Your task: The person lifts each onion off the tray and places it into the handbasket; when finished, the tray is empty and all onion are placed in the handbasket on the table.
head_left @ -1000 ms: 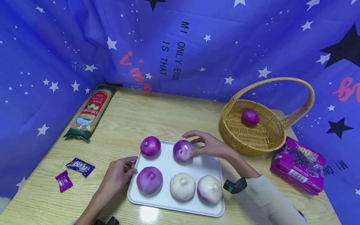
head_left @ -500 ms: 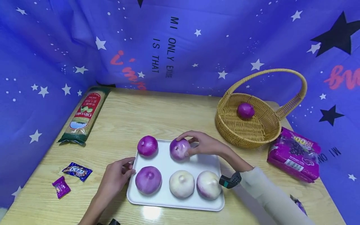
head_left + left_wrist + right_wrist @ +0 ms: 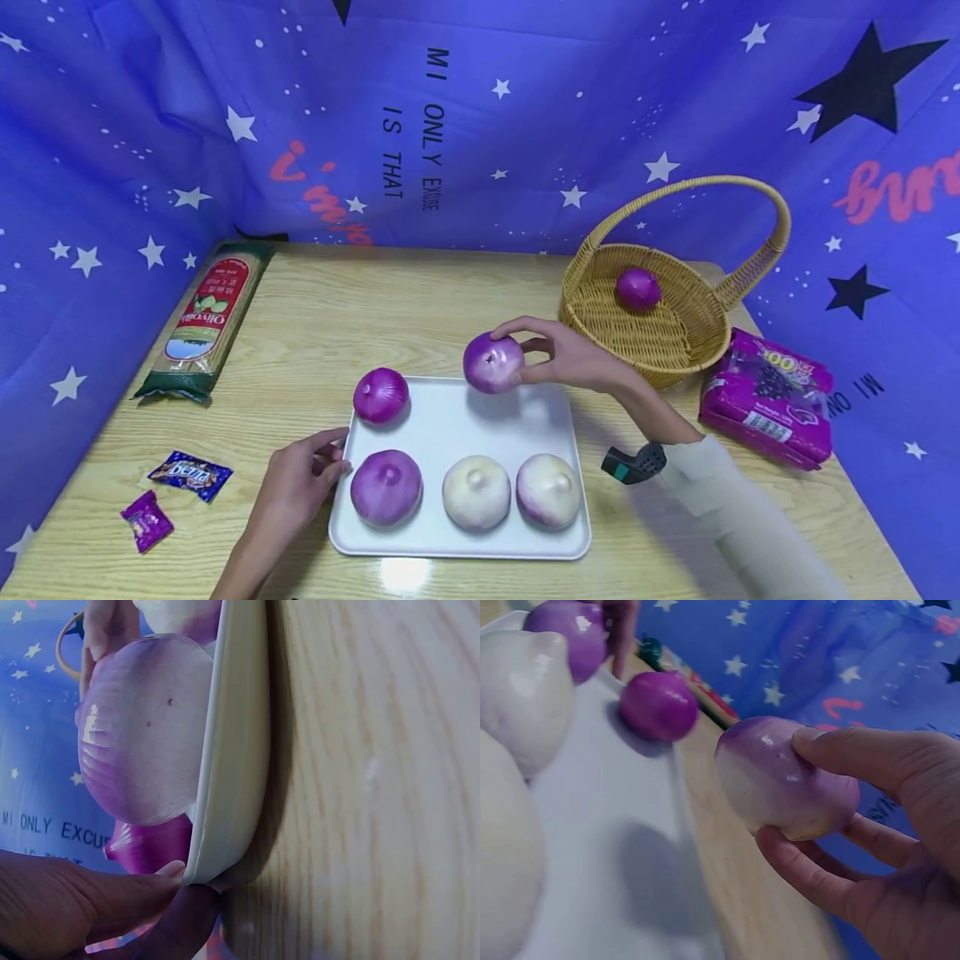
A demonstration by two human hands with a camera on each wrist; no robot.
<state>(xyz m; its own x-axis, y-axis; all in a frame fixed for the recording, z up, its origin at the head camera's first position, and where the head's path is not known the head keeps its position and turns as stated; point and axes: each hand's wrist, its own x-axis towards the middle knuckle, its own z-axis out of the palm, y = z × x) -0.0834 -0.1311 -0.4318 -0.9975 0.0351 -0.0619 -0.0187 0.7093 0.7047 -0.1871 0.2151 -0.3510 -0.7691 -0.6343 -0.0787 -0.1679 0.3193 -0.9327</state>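
My right hand (image 3: 564, 357) grips a purple-and-white onion (image 3: 492, 363) between thumb and fingers, raised over the far edge of the white tray (image 3: 450, 421). In the right wrist view the same onion (image 3: 780, 780) hangs above its own shadow on the tray. With thumb and fingers, my left hand (image 3: 296, 479) pinches the tray's left rim, shown close up in the left wrist view. On the tray lie a small dark purple onion (image 3: 381, 397), a larger purple onion (image 3: 386, 488), a white onion (image 3: 476, 492) and a white onion with a purple flank (image 3: 548, 491).
A wicker basket (image 3: 645, 333) with a tall handle stands back right, holding one purple onion (image 3: 638, 288). Beside it lies a purple grape-printed package (image 3: 767, 398). A noodle packet (image 3: 206, 321) and two small wrapped sweets, one blue (image 3: 191, 475), one purple (image 3: 147, 521), lie at left.
My right hand has lifted the purple-and-white onion off the tray, up and toward the far edge. My left hand stays at the tray's rim. The head view has shifted slightly right.
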